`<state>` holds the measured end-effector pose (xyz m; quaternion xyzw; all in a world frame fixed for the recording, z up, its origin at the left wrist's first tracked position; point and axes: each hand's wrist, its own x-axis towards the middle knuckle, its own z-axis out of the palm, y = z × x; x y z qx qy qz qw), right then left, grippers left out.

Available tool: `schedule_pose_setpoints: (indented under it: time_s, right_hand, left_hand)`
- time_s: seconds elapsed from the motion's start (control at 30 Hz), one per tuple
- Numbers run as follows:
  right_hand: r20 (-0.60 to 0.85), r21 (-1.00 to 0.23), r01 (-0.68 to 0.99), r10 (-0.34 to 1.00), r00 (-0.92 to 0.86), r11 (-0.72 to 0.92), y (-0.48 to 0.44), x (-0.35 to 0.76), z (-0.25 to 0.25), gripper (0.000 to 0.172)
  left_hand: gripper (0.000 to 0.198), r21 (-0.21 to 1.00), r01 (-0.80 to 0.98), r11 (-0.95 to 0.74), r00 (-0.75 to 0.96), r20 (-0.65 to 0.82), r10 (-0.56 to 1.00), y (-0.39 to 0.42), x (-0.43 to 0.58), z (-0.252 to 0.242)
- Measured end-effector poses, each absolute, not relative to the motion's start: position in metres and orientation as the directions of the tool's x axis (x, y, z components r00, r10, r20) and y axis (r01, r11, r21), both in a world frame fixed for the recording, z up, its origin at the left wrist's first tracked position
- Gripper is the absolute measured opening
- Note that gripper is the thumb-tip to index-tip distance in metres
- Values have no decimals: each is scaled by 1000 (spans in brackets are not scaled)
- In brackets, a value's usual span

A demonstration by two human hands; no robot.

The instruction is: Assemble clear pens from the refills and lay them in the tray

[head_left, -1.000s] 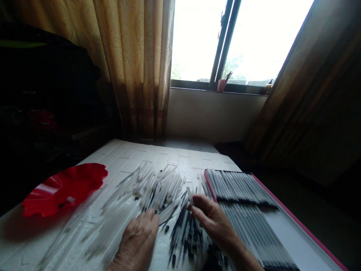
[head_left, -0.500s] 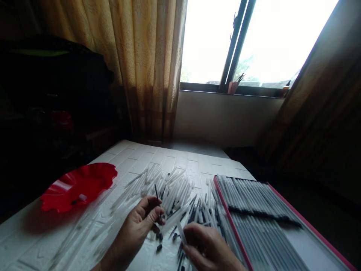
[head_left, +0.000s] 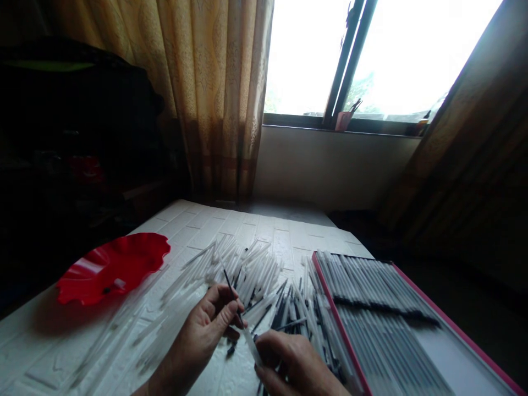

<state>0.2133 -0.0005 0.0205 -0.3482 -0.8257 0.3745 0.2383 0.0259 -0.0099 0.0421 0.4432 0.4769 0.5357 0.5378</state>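
My left hand (head_left: 214,324) pinches a thin dark pen refill (head_left: 228,281), which slants up and to the left from the fingertips. In my right hand (head_left: 295,360) is a translucent white pen barrel (head_left: 251,346), gripped near its lower end. The barrel's upper end meets the left fingertips at the refill's lower end; how far one sits inside the other I cannot tell. A heap of translucent barrels (head_left: 262,275) lies just beyond both hands. Dark refills (head_left: 282,308) are mixed among barrels beyond my right hand. Small black caps (head_left: 231,350) lie beneath the left fingers.
On the right stands a red-edged box (head_left: 342,344) with rows of pens (head_left: 367,280) in it. A red wavy-rimmed bowl (head_left: 144,245) sits at the left of the white brick-patterned table (head_left: 198,220). More clear tubes (head_left: 119,330) lie between bowl and left arm.
My right hand has moved slightly left, bringing the barrel's end to the left fingertips and the refill. My left hand stays nearly in place, and the view has shifted a little.
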Motion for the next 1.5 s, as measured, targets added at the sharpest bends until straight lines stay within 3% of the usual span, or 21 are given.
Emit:
schedule_pose_setpoints:
  time_s: [0.5, 0.7, 0.8, 0.93, 1.03, 1.1, 1.33, 1.43, 1.5]
  right_hand:
    - [240, -758, 366, 752, -613, 540, 0, 211, 15, 12]
    - [302, -758, 324, 745, -595, 566, 0, 215, 19, 6]
    - [304, -787, 304, 767, -565, 536, 0, 219, 24, 9]
    - [328, -837, 243, 805, -494, 490, -2, 224, 31, 13]
    - [308, -856, 239, 823, -477, 459, -3, 226, 32, 12]
    - [311, -841, 263, 819, -482, 474, -3, 226, 31, 12]
    - [337, -783, 313, 790, -512, 537, -2, 226, 27, 12]
    - [350, -752, 341, 780, -518, 564, -1, 225, 25, 12]
    - [353, -730, 362, 773, -527, 580, -1, 225, 23, 12]
  left_hand:
    - [34, 996, 21, -83, 174, 78, 982, -16, 24, 36]
    - [38, 994, 60, -89, 197, 75, 978, -15, 21, 35]
    - [29, 978, 168, -125, 177, 95, 980, -12, 14, 36]
    - [15, 800, 569, -190, 163, 116, 980, -9, 2, 45]
    - [11, 619, 760, -199, 263, -13, 965, -11, -3, 51]
    - [11, 544, 809, -224, 307, -67, 949, -14, -3, 49]
    - [21, 385, 875, -294, 336, -47, 941, -23, 6, 29]
    - [20, 404, 858, -317, 353, -16, 936, -22, 7, 29]
    - [17, 486, 812, -323, 344, 48, 938, -20, 6, 33]
